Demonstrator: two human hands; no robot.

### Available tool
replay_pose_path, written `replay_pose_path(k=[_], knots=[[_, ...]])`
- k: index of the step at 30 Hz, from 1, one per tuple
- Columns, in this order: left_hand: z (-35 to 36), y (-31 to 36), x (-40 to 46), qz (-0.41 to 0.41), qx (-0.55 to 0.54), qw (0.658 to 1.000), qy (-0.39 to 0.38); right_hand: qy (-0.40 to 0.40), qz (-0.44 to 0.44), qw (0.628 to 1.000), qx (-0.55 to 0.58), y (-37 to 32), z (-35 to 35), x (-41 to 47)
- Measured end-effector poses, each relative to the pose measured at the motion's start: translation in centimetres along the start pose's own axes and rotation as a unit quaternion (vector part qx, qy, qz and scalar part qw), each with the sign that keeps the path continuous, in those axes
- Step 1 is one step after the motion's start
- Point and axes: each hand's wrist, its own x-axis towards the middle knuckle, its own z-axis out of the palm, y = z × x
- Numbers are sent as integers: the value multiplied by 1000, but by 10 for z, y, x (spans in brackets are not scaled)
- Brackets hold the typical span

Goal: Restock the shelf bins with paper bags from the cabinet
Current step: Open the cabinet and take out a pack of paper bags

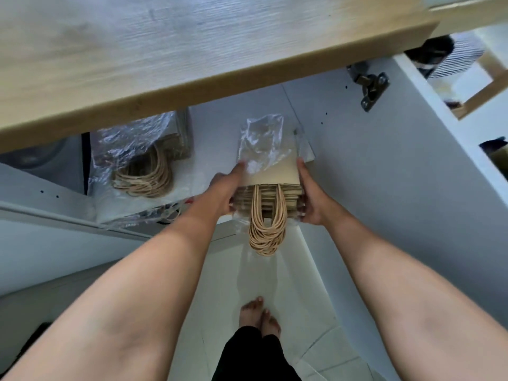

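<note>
A stack of brown paper bags [272, 174] in loose clear plastic wrap sits at the front edge of the white cabinet shelf [214, 138], its twisted paper handles [266, 232] hanging down past the edge. My left hand [225, 188] grips the stack's left side and my right hand [310, 196] grips its right side. A second plastic-wrapped bundle of paper bags [143, 163] lies further left on the same shelf, handles toward me.
A wooden countertop [192, 50] overhangs the cabinet just above the shelf. The open white cabinet door [384, 174] with its hinge [371, 89] stands to the right. Below are a white tiled floor [275, 284] and my bare feet [259, 316].
</note>
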Motion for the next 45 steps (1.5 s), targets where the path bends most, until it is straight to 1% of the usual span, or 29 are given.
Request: replay_pose_path(k=[4, 8, 11, 14, 18, 22, 27, 30, 35, 39, 42, 45], knots=[[0, -17, -22, -14, 49, 999, -2, 4, 2, 1000, -1, 21, -1, -11], [-4, -36, -47, -46, 33, 998, -24, -24, 3, 1000, 11, 36, 3, -34], [-11, -44, -68, -56, 23, 998, -37, -18, -22, 999, 21, 45, 3, -56], [-16, -41, -91, -54, 27, 997, -51, -13, -58, 998, 25, 48, 5, -78], [-22, -28, -131, -48, 34, 995, -79, 0, -77, 997, 26, 39, 15, -119], [-31, -16, -172, -48, 69, 992, -97, 36, -103, 994, 16, 38, 27, -165], [-50, -5, -219, 0, 166, 981, -97, 44, -137, 989, 25, 44, 47, -226], [-62, 2, -252, 19, 194, 973, -123, 60, -157, 985, 41, 49, 58, -268], [-63, 33, -295, 84, 218, 958, -165, 92, -184, 976, 66, 38, 56, -322], [-70, 68, -331, 139, 205, 949, -194, 132, -246, 958, 64, 6, 63, -355], [-85, 97, -347, 166, 214, 945, -185, 147, -282, 947, 48, -23, 75, -379], [-103, 126, -356, 181, 212, 946, -166, 142, -287, 947, 37, -58, 86, -384]])
